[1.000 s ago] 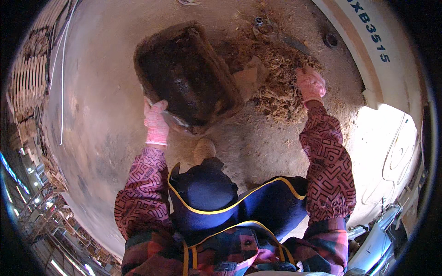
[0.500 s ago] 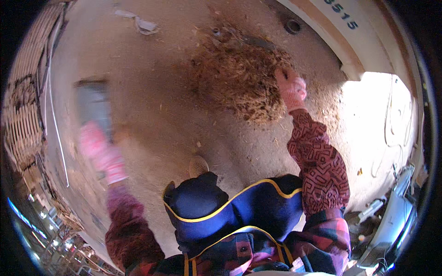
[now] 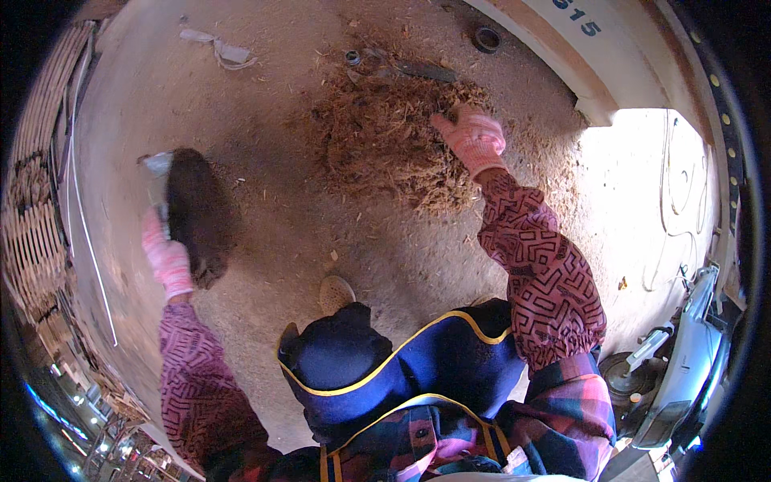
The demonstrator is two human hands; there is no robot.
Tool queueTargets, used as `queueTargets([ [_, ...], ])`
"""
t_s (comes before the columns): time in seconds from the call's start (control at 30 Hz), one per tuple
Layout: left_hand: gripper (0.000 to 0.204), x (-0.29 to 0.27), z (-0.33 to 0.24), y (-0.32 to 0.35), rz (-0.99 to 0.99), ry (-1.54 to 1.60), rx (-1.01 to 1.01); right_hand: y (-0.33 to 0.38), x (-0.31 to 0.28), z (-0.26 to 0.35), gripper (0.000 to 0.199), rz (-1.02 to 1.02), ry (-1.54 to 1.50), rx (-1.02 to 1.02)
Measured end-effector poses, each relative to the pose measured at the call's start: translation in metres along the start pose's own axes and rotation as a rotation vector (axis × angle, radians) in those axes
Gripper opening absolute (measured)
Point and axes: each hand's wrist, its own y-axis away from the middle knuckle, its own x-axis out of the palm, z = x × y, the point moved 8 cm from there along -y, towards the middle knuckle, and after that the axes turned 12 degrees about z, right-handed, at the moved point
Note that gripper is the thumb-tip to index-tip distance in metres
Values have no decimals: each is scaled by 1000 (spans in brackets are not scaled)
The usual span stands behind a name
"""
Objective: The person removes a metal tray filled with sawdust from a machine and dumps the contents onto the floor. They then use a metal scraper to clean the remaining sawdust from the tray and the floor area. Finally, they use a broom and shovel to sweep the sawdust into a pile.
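Observation:
My left hand point(image 3: 166, 259), in a pink and white knit glove, is closed on a flat grey piece, like a sheet or scoop point(image 3: 158, 163), now tilted nearly edge-on and smeared by motion. Right beside it lies a dark oval patch point(image 3: 201, 217); whether this is shadow or part of the piece I cannot tell. My right hand point(image 3: 475, 140), gloved alike, is at the right side of a heap of brown fibrous shavings point(image 3: 385, 145). Its thumb stands apart and its fingers point into the heap, their tips partly hidden.
Beyond the heap lie a dark flat bar point(image 3: 426, 71) and a small ring point(image 3: 352, 58). A round dark ring point(image 3: 487, 38) sits near a large pale machine body point(image 3: 594, 48). White scraps point(image 3: 217, 48) lie far left, slatted wood point(image 3: 36, 225) at the left edge, a blue-grey machine point(image 3: 683, 369) lower right.
The grey piece in my left hand has turned from face-up to nearly edge-on, and the dark patch shows beside it. My right hand has moved slightly left over the heap, its thumb now spread.

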Motion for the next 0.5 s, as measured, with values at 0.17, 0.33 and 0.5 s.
queueTargets([
  [0.17, 63, -23, -22, 4, 52, 372, -556, -1, 3, -11, 55, 51, 133, 33],
  [0.33, 47, 65, 68, 93, -29, 688, -634, -12, -14, -28, 47, -81, -175, 5],
  [0.5, 35, 186, 38, 177, -6, 1276, -997, 11, -22, -69, 32, 7, -753, 186],
])
